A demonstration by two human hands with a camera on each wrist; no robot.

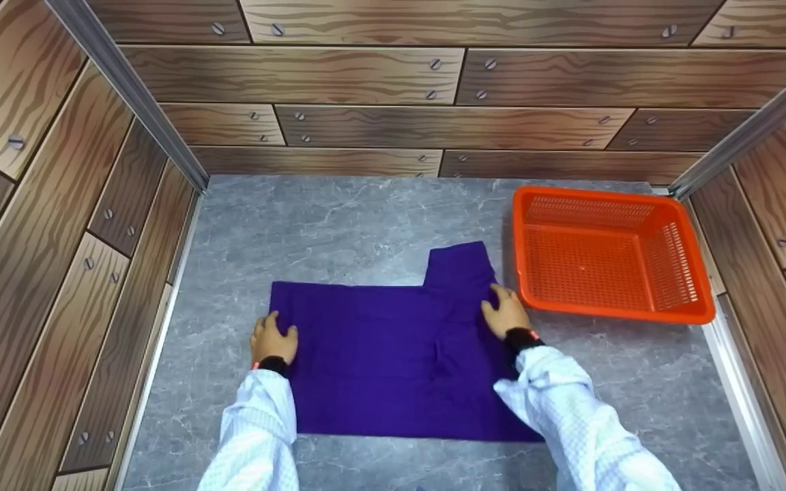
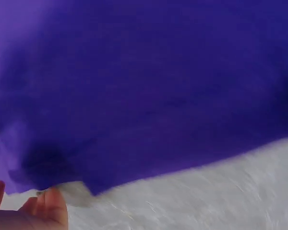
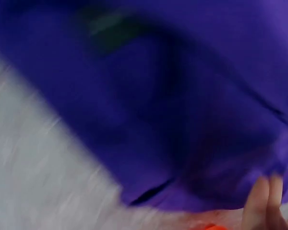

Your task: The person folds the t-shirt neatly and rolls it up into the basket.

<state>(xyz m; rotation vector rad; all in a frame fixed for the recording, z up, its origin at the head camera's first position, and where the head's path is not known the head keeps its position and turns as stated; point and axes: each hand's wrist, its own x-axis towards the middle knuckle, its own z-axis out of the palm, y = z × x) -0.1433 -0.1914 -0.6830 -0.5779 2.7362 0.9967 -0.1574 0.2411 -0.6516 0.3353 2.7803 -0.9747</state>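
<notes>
A purple short-sleeved shirt point(image 1: 366, 354) lies spread sideways on the grey floor, one sleeve point(image 1: 460, 264) pointing toward the back wall. Its near long edge runs straight, and no second sleeve shows. At the shirt's left edge rests my left hand point(image 1: 274, 341), thumb and fingers apart; the left wrist view has its fingers point(image 2: 55, 203) touching the cloth's border. My right hand point(image 1: 506, 314) touches the shirt's right end below the sleeve, and in the right wrist view its fairly straight fingers point(image 3: 261, 196) meet the fabric. A blurred green patch point(image 3: 110, 31) shows within the folds there.
An orange perforated plastic basket point(image 1: 584, 266) stands at the back right, close to my right hand, with nothing in it. Wood-patterned panels point(image 1: 366, 126) wall in the back and both sides, with metal strips point(image 1: 741, 382) along the edges.
</notes>
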